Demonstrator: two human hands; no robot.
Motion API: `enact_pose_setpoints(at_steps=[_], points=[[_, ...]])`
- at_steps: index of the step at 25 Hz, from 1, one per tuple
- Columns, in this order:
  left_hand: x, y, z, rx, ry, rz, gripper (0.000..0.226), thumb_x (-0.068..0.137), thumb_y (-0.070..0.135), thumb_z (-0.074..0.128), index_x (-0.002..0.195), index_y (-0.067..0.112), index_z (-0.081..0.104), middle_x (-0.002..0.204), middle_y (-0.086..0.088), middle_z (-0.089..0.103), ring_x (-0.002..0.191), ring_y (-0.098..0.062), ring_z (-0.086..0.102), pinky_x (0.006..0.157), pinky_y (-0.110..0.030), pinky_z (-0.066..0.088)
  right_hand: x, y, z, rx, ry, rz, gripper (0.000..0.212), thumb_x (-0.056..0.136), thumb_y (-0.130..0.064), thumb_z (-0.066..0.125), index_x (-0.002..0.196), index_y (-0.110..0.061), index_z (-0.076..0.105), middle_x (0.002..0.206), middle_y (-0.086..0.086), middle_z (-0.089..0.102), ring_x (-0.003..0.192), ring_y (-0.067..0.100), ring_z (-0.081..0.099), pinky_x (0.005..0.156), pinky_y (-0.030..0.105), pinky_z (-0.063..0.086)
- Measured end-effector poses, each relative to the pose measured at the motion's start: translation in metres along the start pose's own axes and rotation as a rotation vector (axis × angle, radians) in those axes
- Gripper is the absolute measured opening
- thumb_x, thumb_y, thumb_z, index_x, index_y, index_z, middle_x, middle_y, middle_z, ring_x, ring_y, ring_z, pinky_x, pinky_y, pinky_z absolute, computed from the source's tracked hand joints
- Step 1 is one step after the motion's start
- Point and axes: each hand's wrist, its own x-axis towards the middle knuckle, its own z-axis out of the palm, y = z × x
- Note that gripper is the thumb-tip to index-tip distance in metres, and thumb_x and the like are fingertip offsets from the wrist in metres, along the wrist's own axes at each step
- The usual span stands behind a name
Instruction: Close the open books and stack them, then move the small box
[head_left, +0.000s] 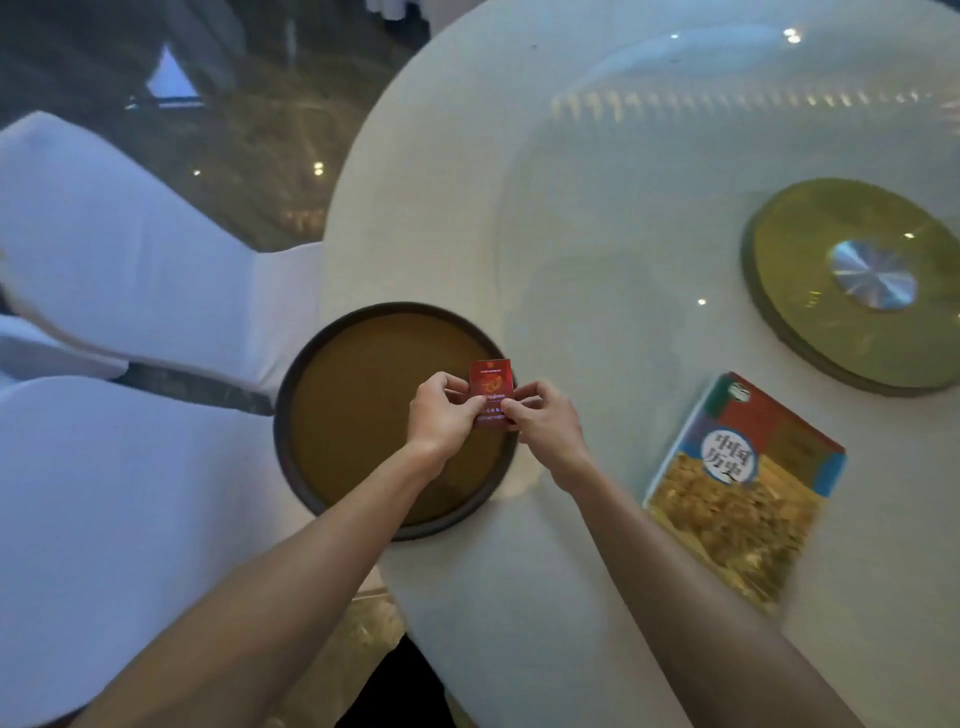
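Observation:
A small red box is held between both hands over the right edge of a round brown tray. My left hand grips its left side and my right hand grips its right side. Closed books lie stacked on the white round table to the right of my hands; the top cover shows a colourful picture and a white circle with characters. How many books are in the stack cannot be told.
A gold turntable base with a silver hub sits at the far right under a glass top. White-covered chairs stand to the left of the table. The tray overhangs the table's left edge.

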Motion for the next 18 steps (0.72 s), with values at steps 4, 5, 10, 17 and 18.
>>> enact_pose_setpoints(at_steps=[4,5,10,17,18], points=[[0.011,-0.041,-0.039,0.028,0.048,-0.062,0.017,0.086,0.019,0.075,0.101,0.015,0.067,0.093,0.002,0.067,0.072,-0.003,0.059,0.055,-0.015,0.04,0.003,0.003,0.059,-0.141,-0.012,0.024,0.017,0.088,-0.03,0.072,0.1,-0.019,0.069,0.095,0.0,0.074,0.092,0.019,0.072,0.086,0.042,0.059],[0.012,-0.049,-0.043,0.039,0.049,-0.068,0.016,0.087,0.019,0.074,0.101,0.016,0.067,0.095,0.001,0.068,0.074,-0.005,0.06,0.055,-0.015,0.04,0.003,0.005,0.069,-0.181,-0.008,0.033,0.02,0.088,-0.031,0.071,0.103,-0.018,0.069,0.099,0.0,0.074,0.094,0.018,0.071,0.088,0.042,0.059],[0.021,-0.078,-0.052,0.095,0.023,-0.074,0.024,0.09,0.018,0.072,0.113,0.015,0.07,0.105,0.0,0.07,0.09,-0.012,0.063,0.065,-0.017,0.043,0.007,0.014,0.096,-0.246,-0.018,0.106,0.031,0.088,-0.034,0.069,0.113,-0.017,0.073,0.108,-0.001,0.075,0.1,0.016,0.07,0.093,0.043,0.058],[0.028,-0.081,-0.054,0.128,-0.056,-0.08,0.032,0.092,0.021,0.069,0.123,0.012,0.068,0.115,0.0,0.07,0.098,-0.012,0.063,0.062,-0.012,0.041,0.005,0.009,0.089,-0.187,-0.074,0.136,0.038,0.089,-0.039,0.065,0.117,-0.016,0.075,0.106,-0.001,0.077,0.102,0.018,0.072,0.093,0.048,0.06],[0.028,-0.079,-0.055,0.162,-0.041,-0.047,0.033,0.092,0.023,0.068,0.124,0.012,0.066,0.117,-0.001,0.068,0.099,-0.012,0.061,0.063,-0.013,0.04,0.003,0.009,0.084,-0.161,-0.058,0.134,0.039,0.088,-0.04,0.065,0.117,-0.016,0.075,0.107,0.0,0.077,0.102,0.019,0.072,0.093,0.049,0.06]])
